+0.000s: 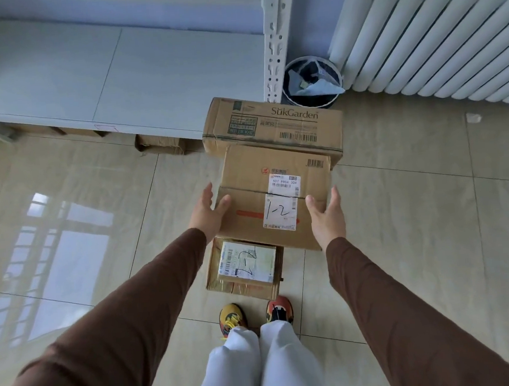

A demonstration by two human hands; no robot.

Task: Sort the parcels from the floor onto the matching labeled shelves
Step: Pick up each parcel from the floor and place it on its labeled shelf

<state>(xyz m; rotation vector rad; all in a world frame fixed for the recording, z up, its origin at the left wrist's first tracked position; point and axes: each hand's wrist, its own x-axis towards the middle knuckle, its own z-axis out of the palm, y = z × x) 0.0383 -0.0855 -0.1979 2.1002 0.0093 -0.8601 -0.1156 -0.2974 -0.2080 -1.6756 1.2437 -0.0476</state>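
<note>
We have both hands out in front of us, one on each side of the middle parcel, the brown box whose white label carries a handwritten "1-2". The left hand lies with straight fingers against the box's left face, thumb over the top edge. The right hand is spread wide beside the right face, and we cannot tell whether it touches the cardboard. Flanking the box like this suits a two-sided lift, we judge, since it is too broad for one hand. The box sits between two others on the tiled floor: its far end overlaps the SukGarden carton, and its near end covers part of the small parcel by our shoes. That small parcel's scrawl reads something like "2-1", not surely. The grey shelf ahead shows no legible label from here, and more cardboard pokes out beneath its front edge, mostly hidden.
</note>
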